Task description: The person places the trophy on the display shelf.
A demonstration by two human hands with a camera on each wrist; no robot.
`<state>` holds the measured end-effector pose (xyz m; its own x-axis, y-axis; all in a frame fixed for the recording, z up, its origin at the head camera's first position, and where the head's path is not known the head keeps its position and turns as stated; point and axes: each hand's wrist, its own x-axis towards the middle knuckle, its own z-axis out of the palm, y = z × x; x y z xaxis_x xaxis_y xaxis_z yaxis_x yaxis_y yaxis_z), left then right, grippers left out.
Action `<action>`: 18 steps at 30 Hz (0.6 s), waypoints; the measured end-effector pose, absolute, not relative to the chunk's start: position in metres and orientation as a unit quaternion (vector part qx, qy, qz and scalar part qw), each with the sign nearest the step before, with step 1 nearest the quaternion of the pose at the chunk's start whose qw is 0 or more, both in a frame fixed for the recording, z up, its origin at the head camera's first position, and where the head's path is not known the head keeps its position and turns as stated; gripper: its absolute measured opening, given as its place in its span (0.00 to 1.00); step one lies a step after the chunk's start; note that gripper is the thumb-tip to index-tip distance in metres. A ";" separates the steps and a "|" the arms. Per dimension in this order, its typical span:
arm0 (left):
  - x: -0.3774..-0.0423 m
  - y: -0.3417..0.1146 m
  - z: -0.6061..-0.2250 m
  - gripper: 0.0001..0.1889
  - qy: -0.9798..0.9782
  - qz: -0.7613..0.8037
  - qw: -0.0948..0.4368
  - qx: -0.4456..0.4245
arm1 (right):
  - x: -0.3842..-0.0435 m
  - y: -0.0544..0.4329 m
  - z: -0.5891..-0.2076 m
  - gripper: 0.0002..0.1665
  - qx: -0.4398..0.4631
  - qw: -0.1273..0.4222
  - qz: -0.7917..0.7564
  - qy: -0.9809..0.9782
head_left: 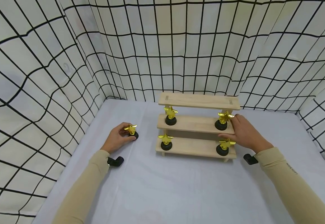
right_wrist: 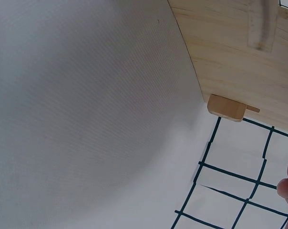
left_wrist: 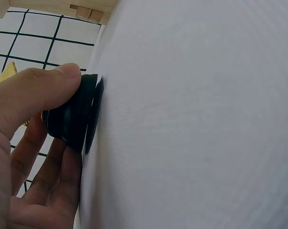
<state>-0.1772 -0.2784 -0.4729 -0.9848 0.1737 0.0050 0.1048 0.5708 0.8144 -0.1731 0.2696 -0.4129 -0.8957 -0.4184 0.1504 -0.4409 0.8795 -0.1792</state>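
Note:
My left hand [head_left: 117, 137] pinches a small trophy [head_left: 131, 129] with a gold star and a black base, left of a wooden shelf [head_left: 199, 101]. In the left wrist view its black base [left_wrist: 70, 114] is close to the white cloth; a thin dark shape lies between them, shadow or part I cannot tell. My right hand [head_left: 245, 132] grips the right end of the shelf's middle board, thumb below it. Star trophies stand at the ends of the middle board, left [head_left: 170, 116] and right [head_left: 221, 121], and of the lower board, left [head_left: 166, 142] and right [head_left: 223, 147].
A white cloth [head_left: 157, 189] covers the table. Black grid netting [head_left: 185, 56] before pale sheets encloses the back and both sides. The shelf's top board carries no trophy. Black camera mounts [head_left: 115, 161] sit at both sleeved wrists.

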 end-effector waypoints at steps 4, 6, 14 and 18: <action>-0.177 -0.278 -0.474 0.31 0.890 0.447 0.040 0.079 | -0.172 0.270 -0.412 0.46 0.225 0.057 0.104 -0.967; -0.176 -0.279 -0.475 0.30 0.890 0.447 0.042 0.080 | -0.173 0.269 -0.413 0.46 0.226 0.059 0.105 -0.967; -0.176 -0.276 -0.474 0.31 0.887 0.453 0.043 0.079 | -0.174 0.271 -0.416 0.49 0.226 0.070 0.112 -0.965; -0.176 -0.275 -0.474 0.31 0.886 0.455 0.034 0.083 | -0.175 0.271 -0.419 0.50 0.230 0.076 0.113 -0.964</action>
<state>-0.1759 -0.2752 -0.4737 -0.9838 0.1784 0.0153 0.1165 0.5727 0.8115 -0.1749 0.2715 -0.4192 -0.8826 -0.4262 0.1986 -0.4605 0.8687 -0.1826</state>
